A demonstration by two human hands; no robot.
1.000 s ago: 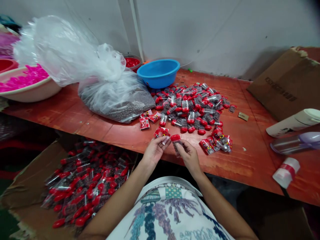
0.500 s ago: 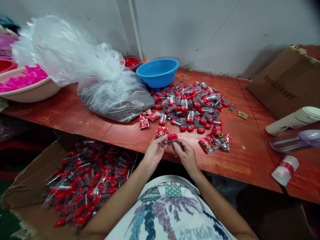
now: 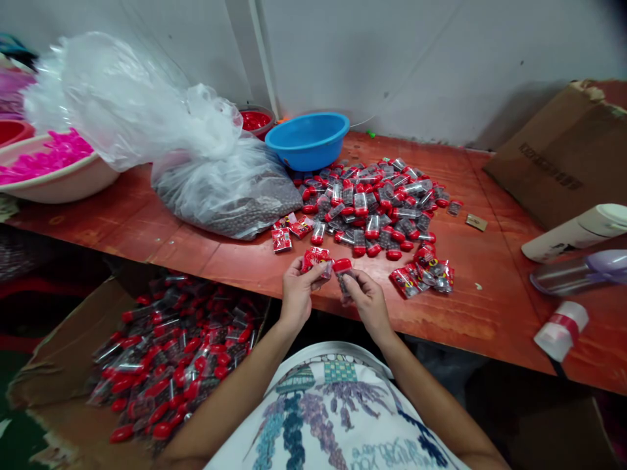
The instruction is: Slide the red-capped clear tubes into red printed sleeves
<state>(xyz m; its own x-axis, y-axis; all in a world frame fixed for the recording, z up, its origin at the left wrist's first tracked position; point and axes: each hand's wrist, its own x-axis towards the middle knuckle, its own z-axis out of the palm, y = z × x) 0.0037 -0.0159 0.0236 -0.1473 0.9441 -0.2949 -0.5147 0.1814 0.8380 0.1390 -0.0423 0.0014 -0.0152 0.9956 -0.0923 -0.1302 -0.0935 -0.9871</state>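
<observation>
My left hand (image 3: 296, 295) pinches a red printed plastic wrapper (image 3: 316, 258) over the table's front edge; whether more wrappers lie beneath it, I cannot tell. Close beside it, my right hand (image 3: 371, 301) is closed around a small clear bottle (image 3: 344, 274) with a red cap and dark beads inside. The cap end points up, near the wrapper's edge. Beyond both hands spreads a heap of similar red-capped bottles (image 3: 372, 225). More red wrappers lie to the left (image 3: 282, 240) and to the right (image 3: 426, 274) of my hands.
A blue basin (image 3: 308, 147) and a plastic bag of dark beads (image 3: 230, 196) stand behind. Below left, a cardboard box (image 3: 63, 365) holds many bottles. On the right are a carton (image 3: 553, 156), a white flask (image 3: 575, 234), a lilac-lidded cup (image 3: 568, 274) and a white roll (image 3: 561, 331).
My left fingers have moved from the bottle's cap onto the red wrapper and hold it. The bottle stays in my right hand, now slightly apart from the left fingers and more upright.
</observation>
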